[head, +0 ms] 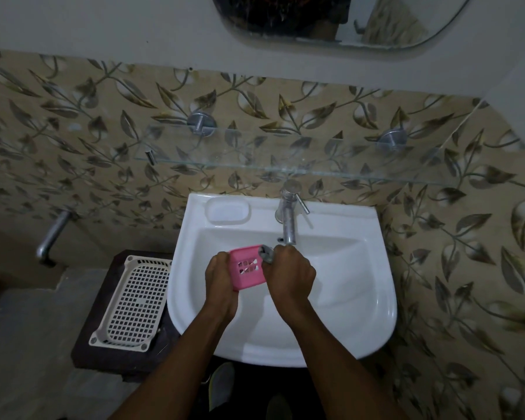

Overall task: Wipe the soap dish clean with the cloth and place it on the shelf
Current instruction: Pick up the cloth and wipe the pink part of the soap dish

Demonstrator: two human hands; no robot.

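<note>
A pink soap dish (249,269) with slots in its base is held over the white sink basin (340,286). My left hand (219,280) grips its left side. My right hand (291,272) is closed on a small grey cloth (265,254), pressed against the dish's upper right corner. Most of the cloth is hidden inside my fist. A glass shelf (285,160) on two metal brackets hangs on the tiled wall above the tap (288,213).
A moulded soap recess (228,210) sits at the sink's back left. A cream perforated tray (134,301) lies on a dark stool left of the sink. A wall tap (50,234) juts out at far left. A mirror (331,19) hangs above.
</note>
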